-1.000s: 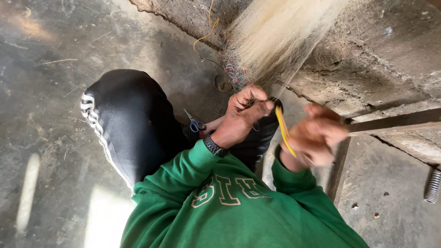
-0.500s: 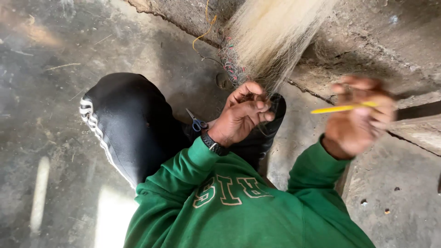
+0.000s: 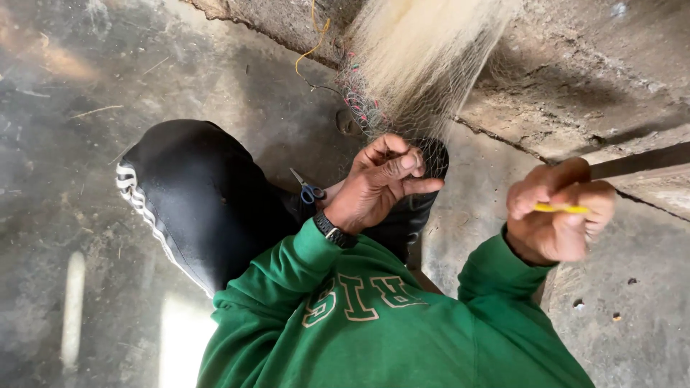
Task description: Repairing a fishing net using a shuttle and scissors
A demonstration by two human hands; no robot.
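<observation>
We see a rough concrete floor (image 3: 86,129), grey and stained, with small chips and bits of straw on it, and a patch of bright light low on the left. Along the top runs a raised concrete ledge (image 3: 575,79) with a cracked, crumbling edge, and a dark flat bar (image 3: 640,162) crosses it on the right. From the top hangs a pale fishing net (image 3: 424,57), very fine and hair-like, bunched into a thick bundle; near its lower left edge there are small red and dark knots. A thin yellow cord (image 3: 315,39) lies curled on the ledge beside it. The left hand (image 3: 384,183) is closed in a pinch, the fingers curled and the thumb pressed on the lower strands of the net. The right hand (image 3: 557,212) is held well apart to the right, shut as a loose fist around a thin yellow needle (image 3: 564,208) that looks like plastic. Small scissors (image 3: 309,190) with blue handles lie on the dark trousers (image 3: 201,201), just beside the left wrist, which wears a black watch (image 3: 334,230). The sleeves belong to a green sweatshirt (image 3: 374,323) of soft fabric.
</observation>
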